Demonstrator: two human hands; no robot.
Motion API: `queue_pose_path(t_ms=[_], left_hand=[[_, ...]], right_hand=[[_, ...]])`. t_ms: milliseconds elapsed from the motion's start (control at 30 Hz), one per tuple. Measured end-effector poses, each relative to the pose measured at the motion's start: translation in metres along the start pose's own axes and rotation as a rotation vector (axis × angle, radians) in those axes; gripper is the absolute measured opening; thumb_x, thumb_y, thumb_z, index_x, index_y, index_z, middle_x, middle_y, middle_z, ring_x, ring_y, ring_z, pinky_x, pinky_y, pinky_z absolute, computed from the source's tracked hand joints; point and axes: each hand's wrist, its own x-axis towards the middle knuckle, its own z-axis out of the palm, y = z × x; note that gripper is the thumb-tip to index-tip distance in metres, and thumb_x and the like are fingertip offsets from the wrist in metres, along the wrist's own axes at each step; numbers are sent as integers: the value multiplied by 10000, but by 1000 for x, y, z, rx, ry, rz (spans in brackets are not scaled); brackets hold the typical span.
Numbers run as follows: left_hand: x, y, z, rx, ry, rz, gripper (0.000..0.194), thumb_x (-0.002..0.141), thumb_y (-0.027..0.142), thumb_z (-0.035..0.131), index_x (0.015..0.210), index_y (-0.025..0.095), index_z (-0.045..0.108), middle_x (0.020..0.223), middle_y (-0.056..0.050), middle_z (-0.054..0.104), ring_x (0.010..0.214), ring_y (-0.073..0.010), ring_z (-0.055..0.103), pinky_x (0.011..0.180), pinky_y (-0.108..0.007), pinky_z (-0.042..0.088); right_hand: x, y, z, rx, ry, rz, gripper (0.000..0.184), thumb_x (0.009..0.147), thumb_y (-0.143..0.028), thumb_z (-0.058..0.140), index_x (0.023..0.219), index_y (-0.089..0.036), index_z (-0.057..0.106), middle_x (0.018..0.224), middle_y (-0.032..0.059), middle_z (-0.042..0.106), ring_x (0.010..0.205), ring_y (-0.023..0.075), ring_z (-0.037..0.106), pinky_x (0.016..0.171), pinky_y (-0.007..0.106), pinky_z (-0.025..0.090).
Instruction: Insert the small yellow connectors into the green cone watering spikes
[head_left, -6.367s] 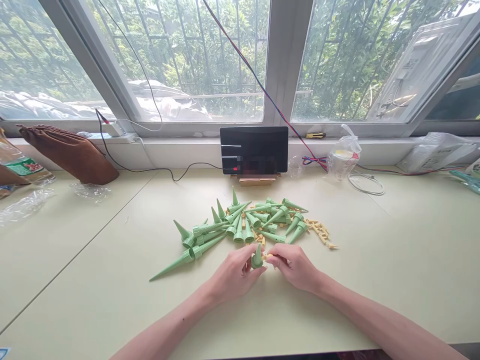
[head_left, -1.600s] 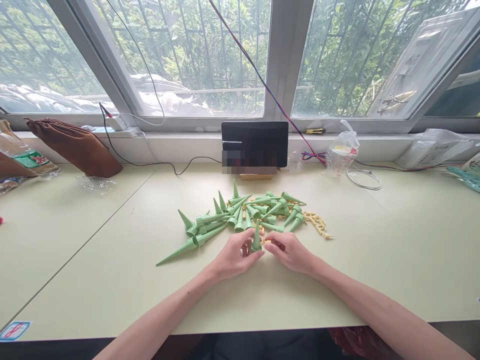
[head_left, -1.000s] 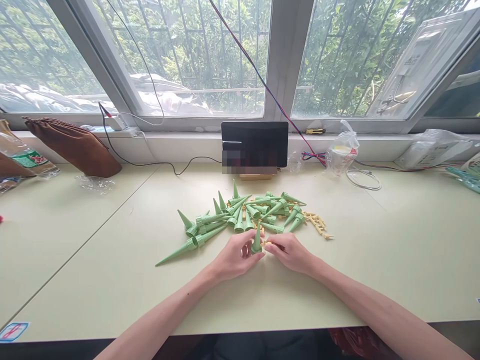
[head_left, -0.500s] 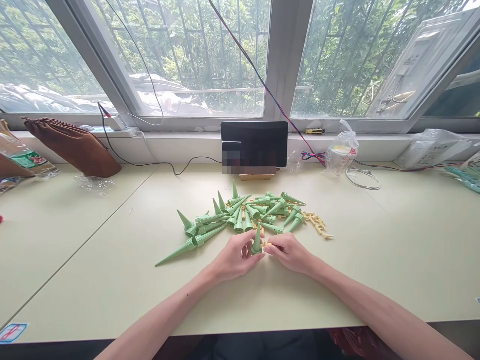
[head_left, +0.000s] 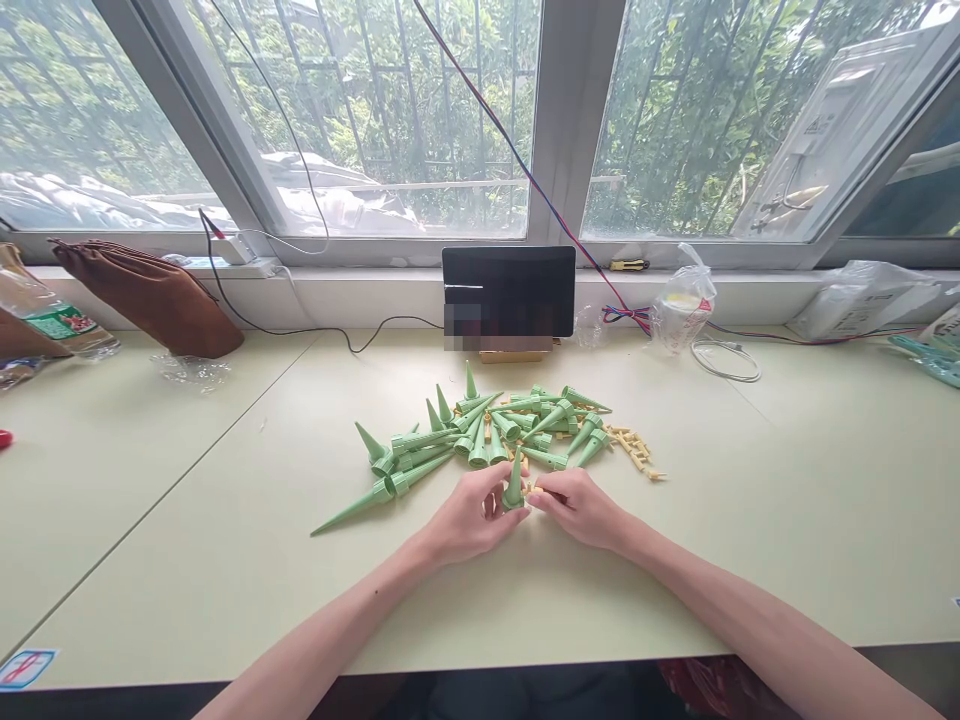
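My left hand [head_left: 480, 508] is closed around the base of a green plastic watering spike [head_left: 514, 484], which stands point up between thumb and fingers. Close on its right, my right hand [head_left: 577, 505] pinches a small yellow plastic valve piece [head_left: 535, 491] against or just beside the spike's base; whether they touch I cannot tell. Beyond both hands lies a heap of similar green spikes [head_left: 420, 438], some upright, most on their sides. Small yellow pieces [head_left: 636, 450] are scattered among the heap and at its right end.
A black tablet [head_left: 510, 290] leans on a small brown stand behind the heap. A brown drawstring bag [head_left: 150, 295] and a plastic bottle [head_left: 64, 318] lie at the back left. A bagged cup [head_left: 682, 305] and a coiled white cable [head_left: 726, 360] are at the back right.
The camera view has shifted very slightly. Both hands keep almost the same place and grip, with the spike and the yellow piece close together.
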Motion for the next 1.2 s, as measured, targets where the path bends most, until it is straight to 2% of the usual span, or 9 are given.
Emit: queue_pose_path(t_ms=[100,267,433,633,700,833,1033,1200], left_hand=[[0,0,0,6,-4,-3,269,873,301,601,1114,181,602,838,-16,605,581,-92,443,522,-208,420],[0,1,1,-1,-13,2,258,903,332,583,1107,176,601,836,-20,598,583,-89,433,516,-203,409],[0,-1,1,1,-15,9,267,887,308,593,1119,175,604,858,-30,616,585,-91,439,514,-204,417],[-1,-3,1,-9,-15,2,272,883,281,605,1135,181,589,957,-43,644,586,-84,453,522,-205,428],[-1,-3,1,-17,-20,7,272,886,282,607,1138,182,586,954,-39,638,587,-82,457,520,-202,424],[0,-2,1,-11,-15,12,253,901,320,606,1108,176,593,813,-2,581,572,-82,431,515,-197,404],[-1,-3,1,17,-36,13,258,883,262,600,1129,183,590,827,-4,585,580,-86,430,516,-197,414],[-1,-3,1,13,-27,8,239,880,258,602,1105,180,589,812,5,567,574,-83,433,514,-194,414]], right_hand=[[0,-1,0,0,-2,-3,444,1008,-362,432,616,-196,305,579,-59,251,526,96,254,519,247,218],[-1,-3,-2,22,6,15,348,973,-402,530,701,-202,446,585,-67,303,532,105,269,517,246,242],[0,-2,-1,-8,3,-10,439,990,-403,485,630,-202,332,589,-59,261,538,105,252,515,251,225],[1,-1,-1,7,-22,-15,461,1012,-383,423,613,-195,286,582,-57,241,526,94,246,518,252,208],[0,-1,-2,13,-14,-7,446,1003,-374,447,616,-194,318,578,-60,254,527,95,253,518,251,214],[-1,-2,-2,43,8,17,325,957,-384,558,712,-198,451,586,-71,302,535,98,269,514,240,234],[-1,-1,-1,8,-2,6,417,969,-337,520,632,-201,314,588,-64,244,540,100,243,516,246,213],[1,0,-1,11,-19,11,449,989,-328,476,613,-196,269,574,-62,235,524,95,241,515,245,210]])
